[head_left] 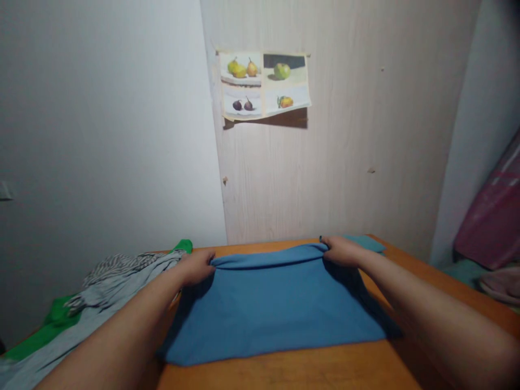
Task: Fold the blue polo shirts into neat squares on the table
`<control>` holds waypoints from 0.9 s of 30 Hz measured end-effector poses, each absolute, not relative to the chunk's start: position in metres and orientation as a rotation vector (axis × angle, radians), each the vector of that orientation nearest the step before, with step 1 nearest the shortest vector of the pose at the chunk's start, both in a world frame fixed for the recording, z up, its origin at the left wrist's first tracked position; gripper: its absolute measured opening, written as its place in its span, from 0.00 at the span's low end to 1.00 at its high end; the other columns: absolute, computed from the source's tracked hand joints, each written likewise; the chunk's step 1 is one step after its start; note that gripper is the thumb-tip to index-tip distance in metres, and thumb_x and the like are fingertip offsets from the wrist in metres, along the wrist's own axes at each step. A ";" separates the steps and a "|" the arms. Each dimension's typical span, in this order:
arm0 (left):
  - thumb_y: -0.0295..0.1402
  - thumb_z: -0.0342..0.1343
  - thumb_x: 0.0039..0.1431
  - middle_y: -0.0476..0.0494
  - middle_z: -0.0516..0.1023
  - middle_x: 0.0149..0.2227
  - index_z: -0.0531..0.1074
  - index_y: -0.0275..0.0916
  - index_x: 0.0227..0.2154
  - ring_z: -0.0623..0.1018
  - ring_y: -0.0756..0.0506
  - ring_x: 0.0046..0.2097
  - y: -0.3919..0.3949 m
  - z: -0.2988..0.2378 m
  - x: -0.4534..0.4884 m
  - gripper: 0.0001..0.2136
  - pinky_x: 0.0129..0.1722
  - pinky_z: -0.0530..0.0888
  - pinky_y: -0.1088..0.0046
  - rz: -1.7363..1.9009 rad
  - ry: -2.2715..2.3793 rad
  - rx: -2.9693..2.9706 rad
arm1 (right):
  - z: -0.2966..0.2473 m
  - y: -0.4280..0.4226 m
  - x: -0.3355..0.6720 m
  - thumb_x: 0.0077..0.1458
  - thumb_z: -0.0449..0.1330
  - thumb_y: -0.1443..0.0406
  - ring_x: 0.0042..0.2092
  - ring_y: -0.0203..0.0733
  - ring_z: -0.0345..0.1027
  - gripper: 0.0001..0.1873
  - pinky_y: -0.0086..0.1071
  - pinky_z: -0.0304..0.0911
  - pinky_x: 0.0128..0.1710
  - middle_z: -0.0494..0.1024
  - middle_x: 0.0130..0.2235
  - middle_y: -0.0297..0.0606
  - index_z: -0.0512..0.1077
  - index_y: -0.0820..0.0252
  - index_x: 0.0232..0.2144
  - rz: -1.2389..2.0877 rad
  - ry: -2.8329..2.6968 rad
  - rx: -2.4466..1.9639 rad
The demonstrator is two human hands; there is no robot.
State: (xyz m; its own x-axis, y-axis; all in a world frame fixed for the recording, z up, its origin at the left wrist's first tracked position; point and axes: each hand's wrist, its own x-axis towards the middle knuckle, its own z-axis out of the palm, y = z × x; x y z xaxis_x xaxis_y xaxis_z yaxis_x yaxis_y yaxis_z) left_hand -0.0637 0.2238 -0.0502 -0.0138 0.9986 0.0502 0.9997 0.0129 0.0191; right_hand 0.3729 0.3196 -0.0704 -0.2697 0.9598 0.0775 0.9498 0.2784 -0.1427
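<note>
A blue piece of cloth point(280, 309), perhaps a garment, lies spread on the orange-brown table point(292, 374). Its far edge is lifted a little and folded into a long roll between my hands. At the left end of that edge, my left hand point(199, 266) is closed on the fabric. My right hand point(340, 251) grips the right end, its fingertips partly hidden by the cloth. The near edge rests flat on the table. Behind my right hand, a lighter blue-teal flap of cloth point(368, 243) shows; whether it belongs to the same piece I cannot tell.
Left of my left arm is a heap of clothes: a grey cloth point(117, 290), a striped cloth point(117, 268) and a green cloth point(60, 325). A wall with a fruit picture point(264, 84) stands behind the table. A pink item point(489, 216) is at the right.
</note>
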 end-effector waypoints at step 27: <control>0.26 0.48 0.53 0.46 0.74 0.38 0.68 0.44 0.31 0.74 0.42 0.43 -0.023 -0.125 -0.036 0.07 0.42 0.66 0.68 -0.361 -1.939 -2.331 | -0.148 0.074 0.456 0.53 0.56 0.69 0.46 0.50 0.64 0.10 0.41 0.54 0.47 0.74 0.42 0.42 0.73 0.55 0.37 -0.232 -2.486 -1.453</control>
